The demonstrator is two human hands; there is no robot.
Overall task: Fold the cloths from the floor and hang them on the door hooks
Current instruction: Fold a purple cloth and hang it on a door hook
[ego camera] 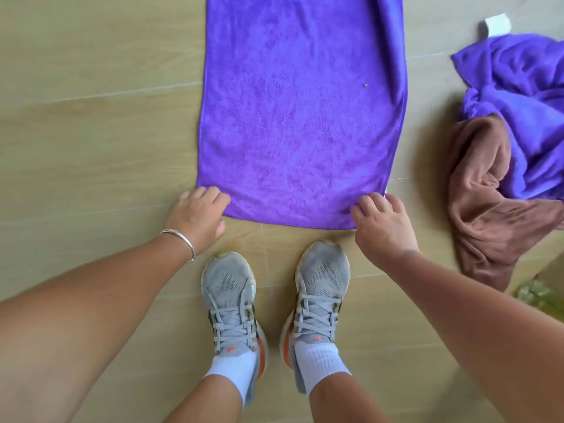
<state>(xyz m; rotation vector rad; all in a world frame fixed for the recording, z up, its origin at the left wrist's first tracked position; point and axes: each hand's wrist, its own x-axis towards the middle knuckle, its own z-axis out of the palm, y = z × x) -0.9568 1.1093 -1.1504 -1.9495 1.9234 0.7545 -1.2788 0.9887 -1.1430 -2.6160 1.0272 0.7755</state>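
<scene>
No readable text, number or sign is showing anywhere in the frame. The white tag (498,25) sticking out of the crumpled purple cloth (525,102) at the upper right is showing blank. The grey sneakers (274,300) at the lower centre are each carrying a small orange mark on the tongue, too small to be read as a brand.

Soft, even daylight, almost no shadows; wide-angle bending at the edges, slight softness throughout, no glare
</scene>
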